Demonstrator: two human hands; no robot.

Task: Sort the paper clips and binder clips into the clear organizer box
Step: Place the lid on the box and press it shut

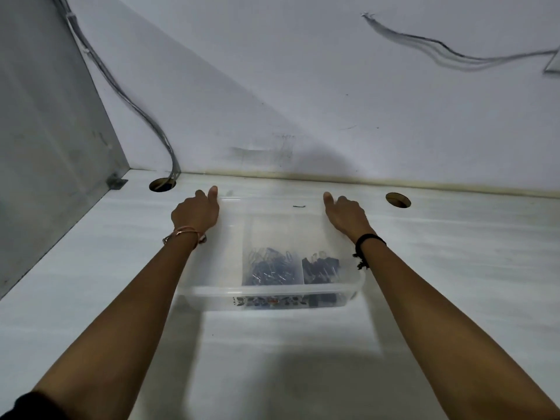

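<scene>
The clear organizer box (272, 290) stands on the white desk in front of me. A heap of blue and silver paper clips (269, 266) fills its near middle compartment. Black binder clips (321, 268) lie in the near right compartment, and the left and far compartments look empty. My left hand (197, 212) grips the box's far left corner and my right hand (345, 212) its far right corner, fingers curled against the walls. A small dark clip-like piece (298, 206) lies loose on the desk just behind the box.
The white wall (333, 101) rises close behind the box. Two round cable holes (162, 184) (398, 200) sit at the desk's back edge, with grey cables (130, 98) running into the left one. A grey metal panel (45, 147) closes off the left side.
</scene>
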